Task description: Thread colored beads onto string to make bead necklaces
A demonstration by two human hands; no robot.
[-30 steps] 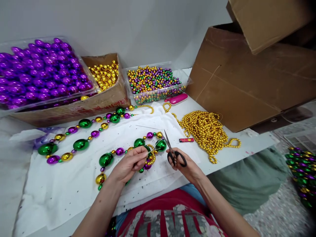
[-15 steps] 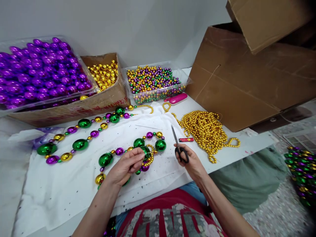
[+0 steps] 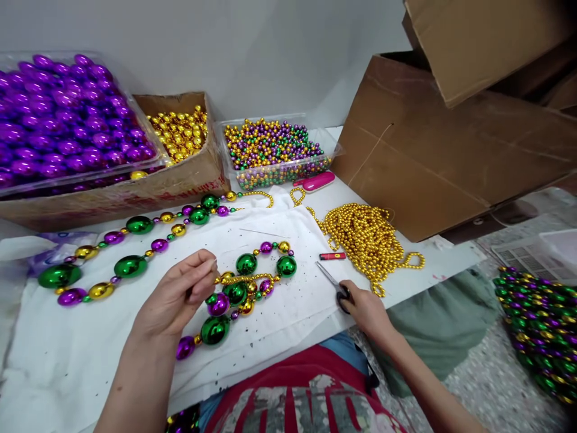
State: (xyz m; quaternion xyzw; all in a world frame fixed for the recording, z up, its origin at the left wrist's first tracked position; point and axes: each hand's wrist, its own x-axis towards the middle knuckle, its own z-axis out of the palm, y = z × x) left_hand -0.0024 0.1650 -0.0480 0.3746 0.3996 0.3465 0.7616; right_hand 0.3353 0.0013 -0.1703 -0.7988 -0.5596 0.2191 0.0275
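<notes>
My left hand [image 3: 178,294] is raised over the cloth with thumb and fingers pinched together. Whatever it pinches is too small to make out. Just beside its fingertips lies a strung necklace of green, purple and gold beads [image 3: 235,293], with a short run of small gold beads [image 3: 247,278] across it. My right hand [image 3: 367,310] has its fingers on the black handles of a pair of scissors [image 3: 331,280]. The scissors are low at the table's front edge, blades nearly together and pointing up and left. Behind them is a red lighter [image 3: 332,256].
A long bead strand [image 3: 130,266] and a thin needle-like rod [image 3: 264,233] lie on the white cloth [image 3: 148,361]. Gold bead chains [image 3: 360,234] are heaped at right. Behind stand a mixed-bead tub [image 3: 279,174], a gold-bead box [image 3: 211,162] and a large carton [image 3: 419,150].
My left hand has moved left and up from the necklace's bead cluster. My right hand has carried the scissors right and down to the table edge. The view has shifted slightly.
</notes>
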